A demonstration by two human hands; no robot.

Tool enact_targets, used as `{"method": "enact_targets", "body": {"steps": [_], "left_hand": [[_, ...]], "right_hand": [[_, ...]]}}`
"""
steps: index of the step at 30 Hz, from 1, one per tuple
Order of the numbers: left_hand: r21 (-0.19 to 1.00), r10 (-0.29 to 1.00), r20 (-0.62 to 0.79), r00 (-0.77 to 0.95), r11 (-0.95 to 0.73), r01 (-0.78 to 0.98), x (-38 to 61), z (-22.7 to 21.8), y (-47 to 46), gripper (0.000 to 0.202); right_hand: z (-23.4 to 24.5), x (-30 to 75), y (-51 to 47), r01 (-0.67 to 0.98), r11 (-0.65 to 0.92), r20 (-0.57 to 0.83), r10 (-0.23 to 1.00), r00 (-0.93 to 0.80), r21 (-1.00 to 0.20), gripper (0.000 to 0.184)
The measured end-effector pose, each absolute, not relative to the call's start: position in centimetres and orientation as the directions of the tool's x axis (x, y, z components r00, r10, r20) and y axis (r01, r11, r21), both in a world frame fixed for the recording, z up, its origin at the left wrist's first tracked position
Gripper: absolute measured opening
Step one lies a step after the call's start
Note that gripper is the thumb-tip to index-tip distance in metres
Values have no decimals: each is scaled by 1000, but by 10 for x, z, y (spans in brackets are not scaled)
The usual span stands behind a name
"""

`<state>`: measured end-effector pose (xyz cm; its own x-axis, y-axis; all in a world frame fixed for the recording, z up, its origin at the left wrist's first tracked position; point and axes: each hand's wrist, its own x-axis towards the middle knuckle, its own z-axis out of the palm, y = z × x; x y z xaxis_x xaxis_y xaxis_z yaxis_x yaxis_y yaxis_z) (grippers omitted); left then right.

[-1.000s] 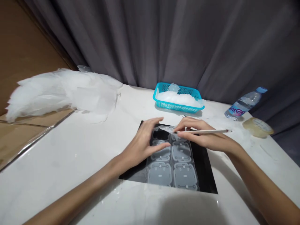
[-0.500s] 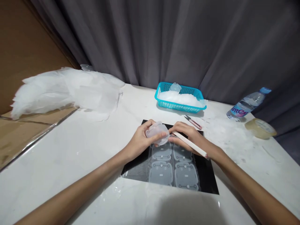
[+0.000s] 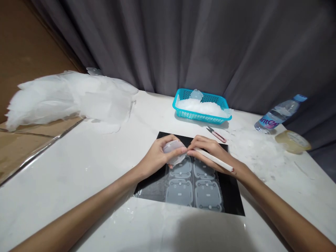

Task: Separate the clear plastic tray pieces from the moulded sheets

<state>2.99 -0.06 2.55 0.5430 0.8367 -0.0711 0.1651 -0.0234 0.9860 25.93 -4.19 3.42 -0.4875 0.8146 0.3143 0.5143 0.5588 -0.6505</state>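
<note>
My left hand [image 3: 156, 155] is closed around a frosted translucent plastic piece [image 3: 172, 147], with the thumb lying across its front. My right hand [image 3: 214, 149] holds a slim white-handled tool [image 3: 216, 161], whose handle slants back under the palm toward the wrist. The tool's tip is hidden by the right fingertips, which meet the right edge of the piece. Below both hands lies a black board [image 3: 232, 199]. On the board is a clear sheet with several grey-looking rounded panels [image 3: 180, 192].
Behind the board, a blue basket [image 3: 202, 117] holds more translucent pieces. Pink-handled thread snips [image 3: 216, 134] lie before it. To the right are plastic scraps [image 3: 259, 148], a water bottle [image 3: 279, 113] and a tape roll [image 3: 292, 141]. Stacked translucent sheets [image 3: 70, 98] sit left on cardboard.
The plastic piece has turned and tilted in my left hand, showing less of its face. My right fingertips have come closer to its edge. The view has shifted slightly.
</note>
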Motion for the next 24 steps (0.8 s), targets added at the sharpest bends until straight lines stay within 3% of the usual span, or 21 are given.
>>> {"method": "enact_targets", "body": {"steps": [9, 13, 16, 20, 24], "left_hand": [[960, 888, -4, 459, -125, 251, 32, 23, -3, 29], [981, 995, 74, 67, -84, 173, 22, 20, 20, 25], [997, 991, -42, -124, 33, -68, 7, 20, 43, 23], [979, 992, -89, 85, 103, -177, 3, 31, 43, 26], [956, 891, -112, 441, 218, -198, 14, 44, 16, 28]], "right_hand": [[25, 255, -42, 576, 587, 366, 808, -462, -568, 11], [32, 256, -44, 650, 622, 332, 783, -526, -436, 13], [37, 262, -42, 674, 626, 363, 779, -512, -393, 13], [32, 274, -30, 763, 500, 483, 828, -283, -410, 11], [19, 281, -17, 907, 336, 613, 781, -119, -252, 14]]}}
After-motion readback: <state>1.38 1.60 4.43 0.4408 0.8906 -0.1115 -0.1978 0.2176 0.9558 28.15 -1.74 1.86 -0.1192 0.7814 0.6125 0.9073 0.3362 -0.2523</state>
